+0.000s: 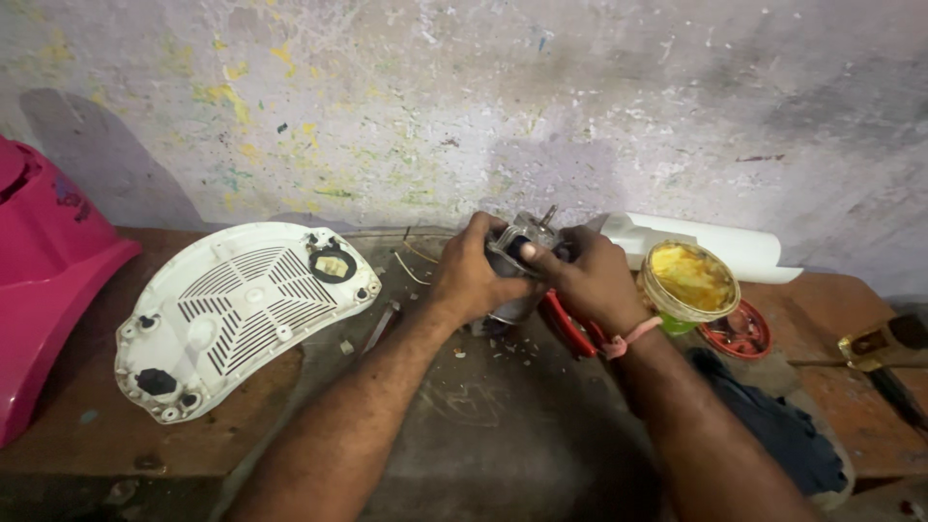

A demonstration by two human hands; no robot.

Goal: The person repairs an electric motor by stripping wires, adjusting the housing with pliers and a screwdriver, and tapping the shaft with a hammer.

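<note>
A: What's w/ the hands?

B: Left hand (471, 274) and right hand (590, 280) both wrapped round a grey motor (517, 253), held just above the bench (503, 425) by the wall. Fingers closed tight on it, shaft poking up.

A: Risk?

B: Prob a slip. Metal's smooth-ish, could drop onto the bench or pinch a finger. Red pliers (568, 329) lie right under the right wrist, easy to knock.

A: Other clutter?

B: Grease tub (688, 280) near the right hand, its red lid (739, 333) beside it. White cover (242, 314) well left, screwdriver (380, 327) between, dark cloth (773, 425) at right.
</note>
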